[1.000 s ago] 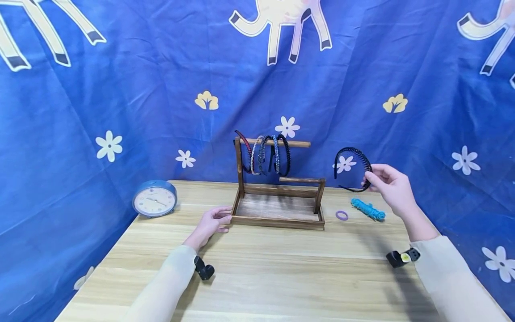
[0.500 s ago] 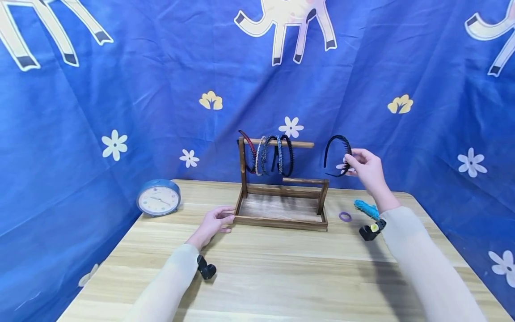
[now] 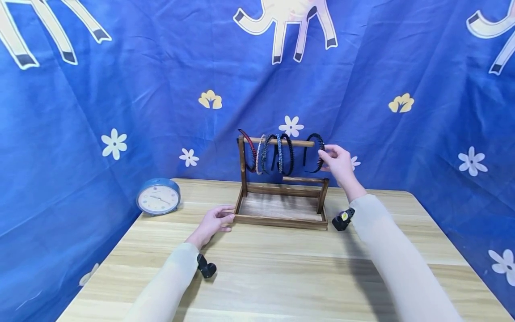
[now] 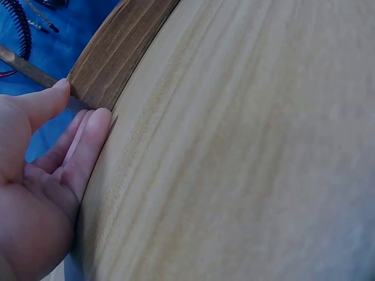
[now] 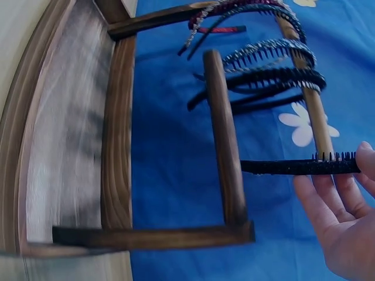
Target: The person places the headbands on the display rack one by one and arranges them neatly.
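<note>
My right hand (image 3: 339,166) pinches a black toothed headband (image 3: 321,156) by its side at the right end of the rack's upper rod (image 3: 302,143). In the right wrist view this headband (image 5: 281,167) lies across the rod's tip, thumb on one side and fingers on the other. Several headbands hang along the rod, among them a red one (image 3: 248,143), a glittery blue one (image 3: 279,154) and a black one (image 3: 290,156). My left hand (image 3: 212,223) touches the front left corner of the wooden rack (image 3: 281,221) with extended fingers; in the left wrist view its fingertips rest against the corner.
A lower rod (image 3: 303,180) on a short post (image 3: 322,197) stands at the rack's right. A blue round clock (image 3: 158,198) is at the left on the wooden table (image 3: 273,273). Blue patterned cloth (image 3: 161,89) hangs close behind.
My right hand has carried the black headband leftward from the table's right side to the upper rod's end. My left hand stays at the rack's corner. The right arm now hides the blue cord and purple ring.
</note>
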`<action>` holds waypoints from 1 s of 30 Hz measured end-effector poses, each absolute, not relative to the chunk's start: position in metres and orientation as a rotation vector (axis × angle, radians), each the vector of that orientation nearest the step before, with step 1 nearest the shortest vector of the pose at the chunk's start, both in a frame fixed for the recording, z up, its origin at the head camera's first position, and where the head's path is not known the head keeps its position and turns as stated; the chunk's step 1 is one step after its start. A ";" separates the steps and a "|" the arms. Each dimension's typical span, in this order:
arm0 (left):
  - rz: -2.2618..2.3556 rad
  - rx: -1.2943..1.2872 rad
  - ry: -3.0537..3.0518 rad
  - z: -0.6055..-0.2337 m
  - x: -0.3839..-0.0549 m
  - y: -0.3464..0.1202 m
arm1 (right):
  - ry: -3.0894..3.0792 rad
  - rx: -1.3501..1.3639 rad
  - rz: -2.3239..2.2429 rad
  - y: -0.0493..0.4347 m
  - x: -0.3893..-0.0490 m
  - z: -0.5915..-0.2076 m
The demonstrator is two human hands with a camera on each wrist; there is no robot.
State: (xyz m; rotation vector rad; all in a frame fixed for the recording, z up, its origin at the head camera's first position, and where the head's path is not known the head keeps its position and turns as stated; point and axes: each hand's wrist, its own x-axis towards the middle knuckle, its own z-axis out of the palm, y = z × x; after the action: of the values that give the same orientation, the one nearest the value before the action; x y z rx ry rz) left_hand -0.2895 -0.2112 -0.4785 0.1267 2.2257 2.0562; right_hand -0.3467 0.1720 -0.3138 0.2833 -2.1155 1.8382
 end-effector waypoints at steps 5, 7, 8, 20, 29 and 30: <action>2.047 0.125 2.219 -0.480 -0.290 -0.211 | -2.155 0.263 1.820 0.159 -0.352 -0.318; 2.047 0.126 2.222 -0.481 -0.290 -0.212 | -2.152 0.258 1.842 0.154 -0.355 -0.319; 2.045 0.131 2.227 -0.481 -0.289 -0.212 | -2.150 0.252 1.856 0.152 -0.356 -0.320; 2.037 0.131 2.244 -0.481 -0.288 -0.213 | -2.152 0.293 1.936 0.128 -0.365 -0.330; 2.039 0.169 2.253 -0.483 -0.291 -0.214 | -2.184 0.259 1.924 0.117 -0.367 -0.328; 2.035 0.176 2.255 -0.484 -0.291 -0.214 | -2.193 0.254 1.916 0.118 -0.367 -0.328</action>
State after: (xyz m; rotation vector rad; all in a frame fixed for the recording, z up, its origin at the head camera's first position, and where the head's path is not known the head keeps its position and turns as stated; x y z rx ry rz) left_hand -0.2911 -0.2139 -0.4840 0.1762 2.2548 2.0347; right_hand -0.3670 0.1179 -0.3282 0.2540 -2.1931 1.9164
